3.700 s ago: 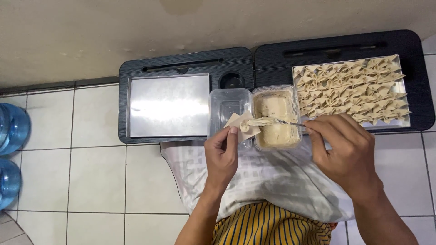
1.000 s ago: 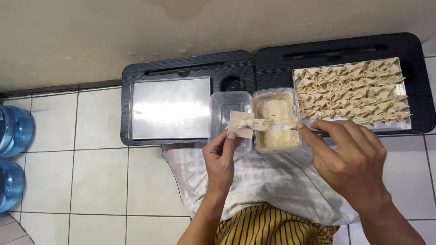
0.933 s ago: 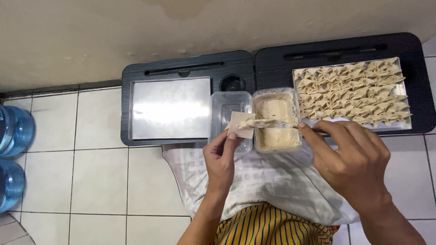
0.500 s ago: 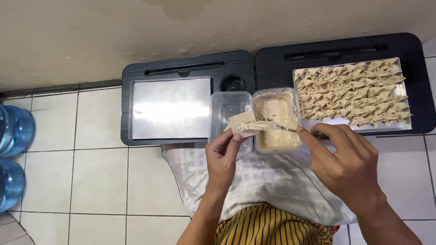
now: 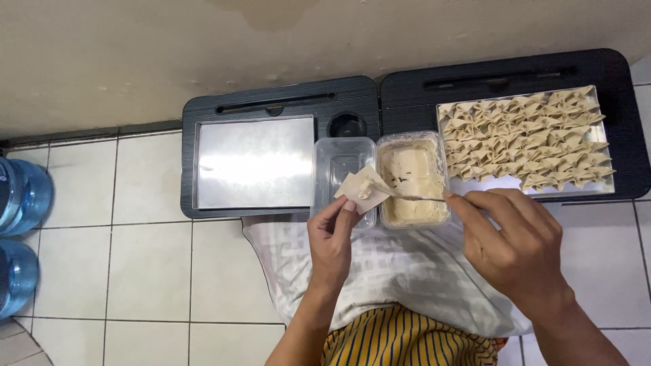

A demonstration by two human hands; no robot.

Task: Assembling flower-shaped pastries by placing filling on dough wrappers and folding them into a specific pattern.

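Water bottles (image 5: 20,196) cut off at left; utensil (image 5: 424,198) handle hidden.

Two trays side by side at your 12: metal sheet (image 5: 254,163) at 11, folded dumplings (image 5: 525,139) at 1, two tubs (image 5: 344,177) between, filling (image 5: 412,179) in right one.

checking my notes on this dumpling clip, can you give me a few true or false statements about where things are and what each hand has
1. The left hand holds a square wrapper with a dab of filling on it. True.
2. The right hand is empty. False: it holds a thin utensil over the filling tub.
3. The steel tray on the left is full of dumplings. False: it is bare; the folded dumplings fill the right tray.
4. Blue water bottles stand at the left edge. True.
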